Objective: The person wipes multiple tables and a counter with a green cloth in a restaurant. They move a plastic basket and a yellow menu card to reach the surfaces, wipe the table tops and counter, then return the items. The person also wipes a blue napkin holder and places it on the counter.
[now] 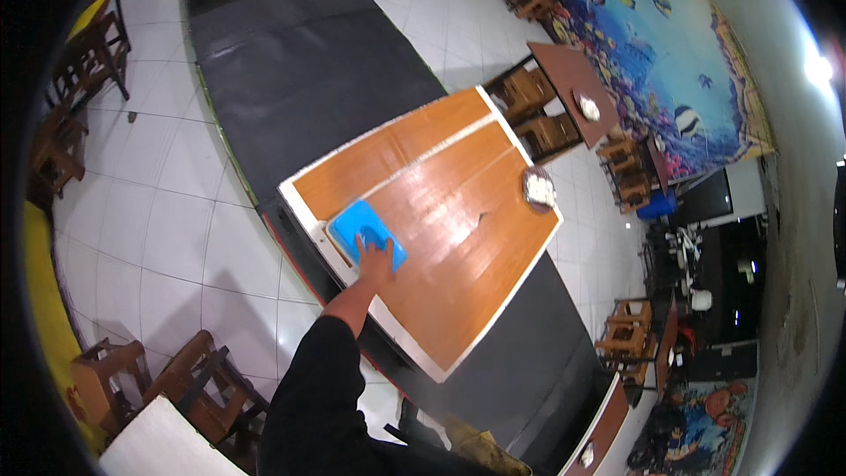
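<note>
My left hand [377, 263], at the end of a black sleeve, grips the near end of a plastic box with a blue lid [350, 218]. Its fingers reach over the lid towards an oval recess, which they partly hide. The box looks like a tissue dispenser with a pale base. It sits at the left edge of an orange-brown wooden tabletop [429, 291] with white borders. My right hand is out of view. A yellowish-brown cloth-like thing [486, 444] shows at the bottom beside dark clothing; what holds it is hidden.
A round dark woven dish with white contents [539, 190] sits on the tabletop's far side. Black bench tops [317, 59] extend on both sides. Wooden stools [205, 377] stand lower left, near a white table corner [165, 443]. A brown table [575, 89] stands by a sea-life mural [634, 46].
</note>
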`<action>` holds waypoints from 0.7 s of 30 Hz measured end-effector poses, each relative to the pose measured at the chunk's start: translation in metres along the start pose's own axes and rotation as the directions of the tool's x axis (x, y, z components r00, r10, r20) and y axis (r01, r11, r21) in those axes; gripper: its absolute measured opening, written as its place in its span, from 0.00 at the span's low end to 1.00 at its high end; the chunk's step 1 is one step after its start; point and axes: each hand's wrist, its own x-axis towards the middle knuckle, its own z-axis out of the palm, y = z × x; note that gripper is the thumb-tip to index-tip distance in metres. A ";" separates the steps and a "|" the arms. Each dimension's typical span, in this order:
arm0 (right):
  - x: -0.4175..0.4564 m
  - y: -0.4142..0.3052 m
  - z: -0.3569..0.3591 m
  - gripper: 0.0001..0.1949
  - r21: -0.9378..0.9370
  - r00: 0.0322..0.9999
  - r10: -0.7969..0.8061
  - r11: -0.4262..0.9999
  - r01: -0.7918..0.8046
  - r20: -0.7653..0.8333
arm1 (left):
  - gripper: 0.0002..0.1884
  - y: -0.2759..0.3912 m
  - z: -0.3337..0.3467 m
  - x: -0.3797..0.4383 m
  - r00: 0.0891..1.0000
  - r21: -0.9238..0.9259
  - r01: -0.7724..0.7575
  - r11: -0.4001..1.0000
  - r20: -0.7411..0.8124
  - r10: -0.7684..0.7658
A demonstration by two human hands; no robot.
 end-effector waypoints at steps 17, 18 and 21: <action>0.061 -0.051 0.102 0.31 -0.327 0.569 -0.205 0.645 0.691 0.796 | 0.52 0.114 -0.105 -0.434 0.967 -0.627 -0.249 0.738 -0.207 0.150; 0.035 -0.058 0.113 0.32 -0.345 0.560 -0.167 0.636 0.690 0.812 | 0.52 0.133 -0.116 -0.457 0.966 -0.611 -0.239 0.755 -0.232 0.117; -0.018 -0.068 0.135 0.33 -0.359 0.449 0.018 0.628 0.691 0.894 | 0.52 0.189 -0.128 -0.519 0.949 -0.592 -0.232 0.772 -0.311 0.047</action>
